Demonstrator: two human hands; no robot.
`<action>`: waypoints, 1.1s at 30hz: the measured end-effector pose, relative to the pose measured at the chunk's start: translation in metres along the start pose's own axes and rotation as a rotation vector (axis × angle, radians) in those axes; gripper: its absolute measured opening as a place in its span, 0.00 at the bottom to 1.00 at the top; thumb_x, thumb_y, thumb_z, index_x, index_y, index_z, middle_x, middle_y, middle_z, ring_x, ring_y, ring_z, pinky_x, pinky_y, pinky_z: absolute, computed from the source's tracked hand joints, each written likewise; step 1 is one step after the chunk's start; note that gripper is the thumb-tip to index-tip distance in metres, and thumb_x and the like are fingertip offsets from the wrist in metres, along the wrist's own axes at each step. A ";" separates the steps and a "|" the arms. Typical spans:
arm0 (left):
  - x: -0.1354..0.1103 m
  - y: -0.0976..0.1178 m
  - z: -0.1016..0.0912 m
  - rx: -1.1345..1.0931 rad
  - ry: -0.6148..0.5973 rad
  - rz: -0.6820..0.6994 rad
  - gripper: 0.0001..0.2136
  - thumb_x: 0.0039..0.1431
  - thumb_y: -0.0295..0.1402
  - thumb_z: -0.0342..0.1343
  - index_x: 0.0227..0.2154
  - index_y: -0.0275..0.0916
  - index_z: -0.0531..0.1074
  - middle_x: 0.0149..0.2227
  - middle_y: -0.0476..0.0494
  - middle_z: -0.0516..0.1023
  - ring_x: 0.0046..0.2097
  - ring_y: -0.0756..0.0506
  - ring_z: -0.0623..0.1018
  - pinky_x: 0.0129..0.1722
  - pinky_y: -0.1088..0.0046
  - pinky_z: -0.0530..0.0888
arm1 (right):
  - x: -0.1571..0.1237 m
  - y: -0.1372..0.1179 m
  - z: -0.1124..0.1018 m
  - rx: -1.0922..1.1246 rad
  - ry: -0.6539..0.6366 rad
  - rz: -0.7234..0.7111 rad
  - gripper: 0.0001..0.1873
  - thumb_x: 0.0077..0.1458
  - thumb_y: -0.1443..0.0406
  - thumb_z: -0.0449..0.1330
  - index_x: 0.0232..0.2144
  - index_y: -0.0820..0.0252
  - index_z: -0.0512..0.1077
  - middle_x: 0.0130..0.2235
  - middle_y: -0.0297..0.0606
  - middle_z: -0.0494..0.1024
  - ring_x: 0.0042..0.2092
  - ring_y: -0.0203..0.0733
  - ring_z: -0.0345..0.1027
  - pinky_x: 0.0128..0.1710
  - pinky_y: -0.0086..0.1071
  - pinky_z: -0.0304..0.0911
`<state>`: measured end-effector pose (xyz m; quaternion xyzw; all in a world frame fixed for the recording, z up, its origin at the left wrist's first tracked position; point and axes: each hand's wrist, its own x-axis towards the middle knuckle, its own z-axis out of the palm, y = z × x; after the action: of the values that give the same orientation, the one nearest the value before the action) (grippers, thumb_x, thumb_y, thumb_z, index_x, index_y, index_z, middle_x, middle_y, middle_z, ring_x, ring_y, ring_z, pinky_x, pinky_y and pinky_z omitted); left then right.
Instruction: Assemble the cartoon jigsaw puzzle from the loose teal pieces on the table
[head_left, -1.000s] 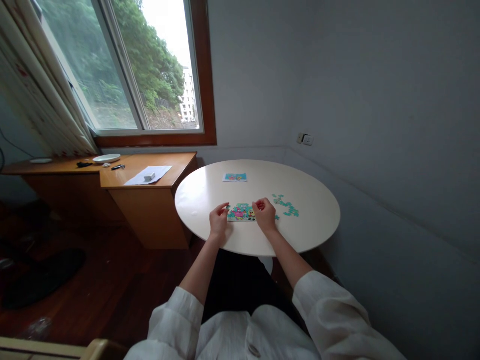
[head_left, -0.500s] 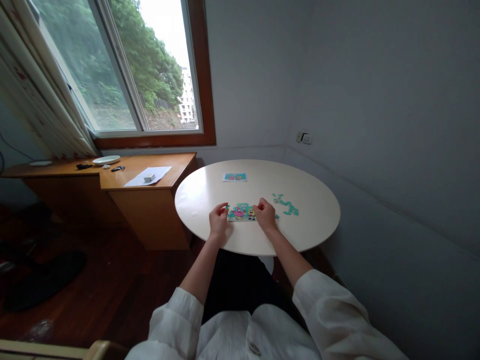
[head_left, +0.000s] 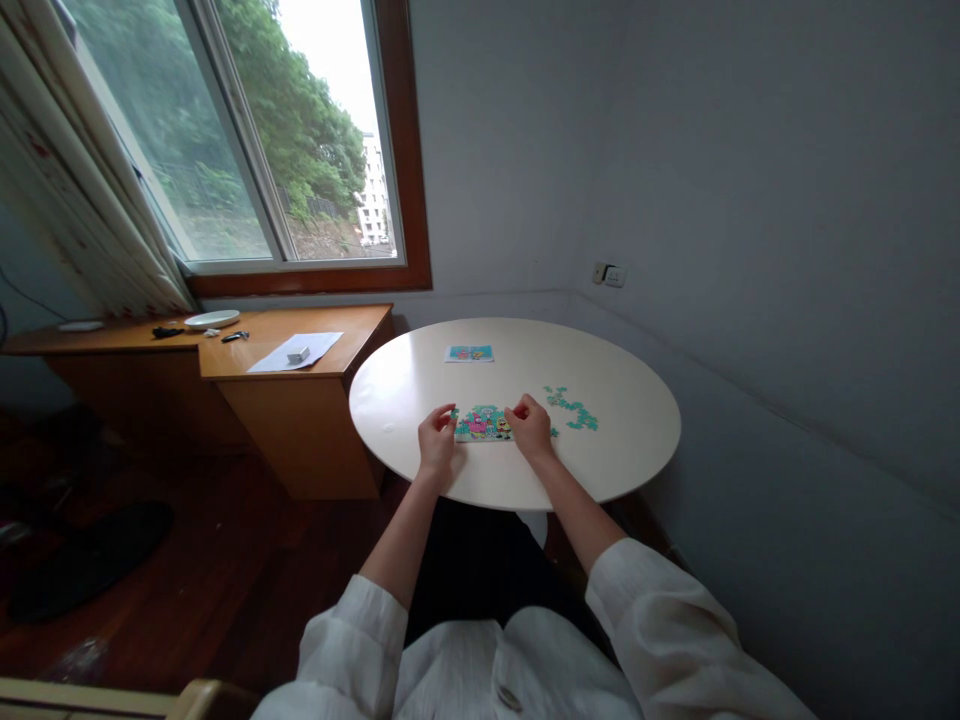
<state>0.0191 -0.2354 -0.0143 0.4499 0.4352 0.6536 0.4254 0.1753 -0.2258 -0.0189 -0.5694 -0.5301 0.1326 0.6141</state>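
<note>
A partly assembled jigsaw puzzle [head_left: 484,424] with cartoon figures on a teal ground lies near the front of the round white table [head_left: 420,365]. At its left edge is my left hand [head_left: 436,442], finger and thumb closed around what looks like a small teal puzzle piece [head_left: 454,413]. My right hand [head_left: 531,428] is over the puzzle's right edge with its fingers pinched together; whatever they hold is hidden. Loose teal puzzle pieces [head_left: 581,415] are scattered to the right of that hand. Another piece [head_left: 554,433] lies close beside the right wrist.
A small picture card [head_left: 469,354] rests toward the back of the table. To the left stands a wooden desk [head_left: 300,430] with a paper sheet [head_left: 319,345], a small white box [head_left: 298,355] and a white plate [head_left: 213,319]. A wall socket [head_left: 614,276] is at the right.
Both hands stay in nearly the same places. The right fingers shift only very slightly at the puzzle's right edge.
</note>
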 end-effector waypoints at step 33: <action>0.000 0.001 -0.002 0.018 -0.016 0.013 0.11 0.45 0.25 0.56 0.35 0.34 0.75 0.28 0.44 0.75 0.32 0.49 0.73 0.32 0.74 0.68 | 0.003 0.008 0.002 -0.016 0.009 0.031 0.22 0.37 0.51 0.61 0.12 0.56 0.54 0.15 0.26 0.57 0.21 0.33 0.49 0.21 0.29 0.47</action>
<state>0.0174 -0.2362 -0.0142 0.4618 0.4346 0.6488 0.4207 0.1785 -0.2199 -0.0248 -0.5829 -0.5197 0.1354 0.6098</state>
